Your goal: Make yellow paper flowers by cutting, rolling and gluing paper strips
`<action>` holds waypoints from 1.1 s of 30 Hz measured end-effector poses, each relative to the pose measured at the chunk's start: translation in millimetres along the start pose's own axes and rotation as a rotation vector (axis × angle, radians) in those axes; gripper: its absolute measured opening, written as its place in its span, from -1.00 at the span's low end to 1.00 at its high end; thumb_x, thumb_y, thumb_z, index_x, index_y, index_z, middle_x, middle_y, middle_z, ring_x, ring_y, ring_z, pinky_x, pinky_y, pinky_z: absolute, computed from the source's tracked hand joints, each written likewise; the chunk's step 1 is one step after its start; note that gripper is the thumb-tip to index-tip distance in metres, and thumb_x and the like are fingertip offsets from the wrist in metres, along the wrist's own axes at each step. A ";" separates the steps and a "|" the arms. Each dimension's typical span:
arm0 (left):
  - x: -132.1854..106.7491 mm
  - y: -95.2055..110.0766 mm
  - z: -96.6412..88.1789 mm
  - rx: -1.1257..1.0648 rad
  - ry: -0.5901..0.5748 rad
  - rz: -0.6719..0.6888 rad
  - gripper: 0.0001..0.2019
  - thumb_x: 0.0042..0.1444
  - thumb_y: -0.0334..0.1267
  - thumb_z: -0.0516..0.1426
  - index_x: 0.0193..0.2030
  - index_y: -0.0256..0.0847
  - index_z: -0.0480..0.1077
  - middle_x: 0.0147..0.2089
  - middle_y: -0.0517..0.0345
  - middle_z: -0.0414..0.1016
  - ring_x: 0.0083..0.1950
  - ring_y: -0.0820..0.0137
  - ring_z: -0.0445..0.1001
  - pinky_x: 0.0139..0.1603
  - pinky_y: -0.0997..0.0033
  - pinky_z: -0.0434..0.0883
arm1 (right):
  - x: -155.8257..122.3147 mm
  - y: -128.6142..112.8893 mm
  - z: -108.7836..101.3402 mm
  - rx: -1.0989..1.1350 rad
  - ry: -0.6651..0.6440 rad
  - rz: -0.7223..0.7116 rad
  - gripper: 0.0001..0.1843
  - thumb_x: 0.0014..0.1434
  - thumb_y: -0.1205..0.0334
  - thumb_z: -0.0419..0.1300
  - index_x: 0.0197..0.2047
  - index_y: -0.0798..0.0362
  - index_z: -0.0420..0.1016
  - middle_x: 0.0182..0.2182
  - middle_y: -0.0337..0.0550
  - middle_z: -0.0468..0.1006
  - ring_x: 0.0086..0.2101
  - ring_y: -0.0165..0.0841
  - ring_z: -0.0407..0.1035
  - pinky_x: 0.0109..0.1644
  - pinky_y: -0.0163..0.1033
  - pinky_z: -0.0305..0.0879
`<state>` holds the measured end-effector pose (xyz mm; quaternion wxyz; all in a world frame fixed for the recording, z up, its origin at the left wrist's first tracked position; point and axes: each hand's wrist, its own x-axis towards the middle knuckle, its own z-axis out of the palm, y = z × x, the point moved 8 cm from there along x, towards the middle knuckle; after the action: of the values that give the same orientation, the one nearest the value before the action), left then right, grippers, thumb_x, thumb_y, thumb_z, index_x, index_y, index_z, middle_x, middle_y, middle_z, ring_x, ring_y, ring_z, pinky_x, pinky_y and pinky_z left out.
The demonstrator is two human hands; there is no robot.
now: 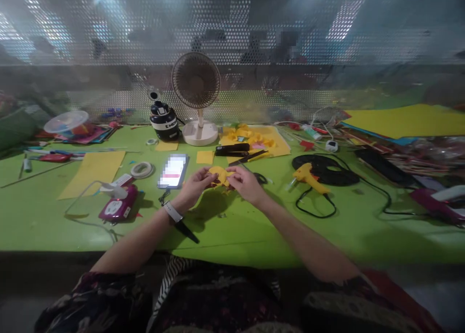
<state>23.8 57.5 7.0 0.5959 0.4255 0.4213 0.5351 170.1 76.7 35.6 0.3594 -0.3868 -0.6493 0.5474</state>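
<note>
A yellow paper flower (218,172) is held in front of me, above the green table (232,241). My left hand (195,187) pinches its left side between thumb and fingers. Its right side is pinched by my right hand (247,185). The fingers cover part of the paper, so its full shape is hidden. Just left of my left hand lies a phone (173,171) with a lit screen. Behind the hands are a black stapler (232,149), dark scissors (250,157) and a small yellow paper square (205,157).
A yellow glue gun (308,177) rests by a black coiled strip (337,171) on the right. At left are a purple power strip (119,204), a tape roll (141,170) and a yellow sheet (94,171). A fan (199,134) and black bottle (164,122) stand behind.
</note>
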 end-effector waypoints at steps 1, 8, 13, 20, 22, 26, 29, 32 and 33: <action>0.2 -1.0 -2.1 0.008 -0.003 0.001 -0.63 0.03 -0.16 0.37 -0.08 -0.27 0.45 -0.31 0.21 0.56 -0.28 0.49 0.54 -0.16 0.43 0.46 | 0.5 1.9 0.4 0.004 -0.006 -0.003 -0.81 0.20 0.32 0.18 -0.09 0.07 0.38 -0.43 -0.24 0.57 -0.46 -0.41 0.48 -0.27 -0.24 0.46; 2.4 -15.3 -11.1 0.045 -0.033 -0.075 -0.64 0.11 -0.19 0.32 0.01 -0.24 0.44 -0.26 0.17 0.55 -0.27 0.49 0.53 -0.12 0.38 0.47 | 0.0 7.1 0.3 -0.001 -0.018 0.011 -0.77 0.20 0.30 0.20 -0.06 0.07 0.40 -0.39 -0.22 0.59 -0.41 -0.40 0.49 -0.22 -0.23 0.47; 2.0 -16.3 -9.0 0.029 -0.045 -0.067 -0.67 0.11 -0.22 0.32 -0.01 -0.24 0.44 -0.26 0.17 0.54 -0.28 0.50 0.52 -0.12 0.38 0.46 | -0.8 5.7 2.3 0.011 -0.038 0.004 -0.74 0.18 0.26 0.22 -0.04 0.08 0.40 -0.37 -0.20 0.59 -0.38 -0.38 0.49 -0.19 -0.22 0.46; -1.8 -10.0 -3.4 0.094 -0.035 -0.021 -0.63 0.11 -0.22 0.32 0.04 -0.25 0.42 -0.30 0.18 0.55 -0.27 0.46 0.52 -0.12 0.36 0.45 | 0.9 13.7 3.2 -0.068 -0.025 0.035 -0.68 0.15 0.30 0.18 0.00 0.10 0.40 -0.39 -0.22 0.59 -0.40 -0.40 0.46 -0.24 -0.25 0.41; -2.2 -7.7 -1.7 0.147 -0.043 0.018 -0.61 0.11 -0.20 0.31 0.06 -0.23 0.41 -0.30 0.17 0.55 -0.26 0.44 0.52 -0.13 0.34 0.44 | 0.4 15.3 4.9 -0.072 -0.047 0.061 -0.65 0.13 0.33 0.20 0.02 0.08 0.40 -0.36 -0.22 0.60 -0.39 -0.40 0.47 -0.24 -0.26 0.41; -4.1 -0.6 5.9 0.224 -0.106 0.079 -0.62 0.14 -0.19 0.28 0.09 -0.20 0.43 -0.32 0.17 0.54 -0.27 0.43 0.51 -0.16 0.36 0.42 | -0.7 16.5 7.6 -0.005 -0.114 0.119 -0.65 0.11 0.38 0.23 -0.01 0.07 0.41 -0.34 -0.22 0.61 -0.38 -0.41 0.48 -0.24 -0.29 0.42; -7.5 9.5 12.2 0.270 -0.161 0.137 -0.62 0.15 -0.22 0.27 0.11 -0.20 0.43 -0.34 0.18 0.51 -0.28 0.45 0.48 -0.18 0.39 0.40 | -0.6 18.1 9.7 0.120 -0.172 0.164 -0.68 0.10 0.41 0.24 -0.04 0.08 0.43 -0.33 -0.20 0.61 -0.38 -0.43 0.48 -0.27 -0.31 0.44; -10.9 15.4 16.4 0.335 -0.213 0.162 -0.59 0.18 -0.20 0.25 0.16 -0.19 0.40 -0.31 0.15 0.51 -0.27 0.44 0.47 -0.20 0.40 0.39 | 0.8 21.5 11.6 0.201 -0.212 0.198 -0.73 0.08 0.41 0.25 -0.10 0.10 0.45 -0.36 -0.22 0.59 -0.42 -0.46 0.46 -0.35 -0.36 0.42; -11.5 15.9 17.0 0.351 -0.226 0.163 -0.59 0.19 -0.19 0.24 0.17 -0.19 0.40 -0.30 0.14 0.51 -0.27 0.44 0.47 -0.21 0.40 0.39 | 1.2 22.4 12.4 0.214 -0.224 0.205 -0.75 0.08 0.40 0.25 -0.13 0.10 0.46 -0.37 -0.22 0.59 -0.43 -0.47 0.45 -0.37 -0.38 0.41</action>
<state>34.8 46.0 27.6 0.5110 0.6128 0.4028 0.4486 161.0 74.6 11.7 0.2661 -0.3470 -0.5806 0.6868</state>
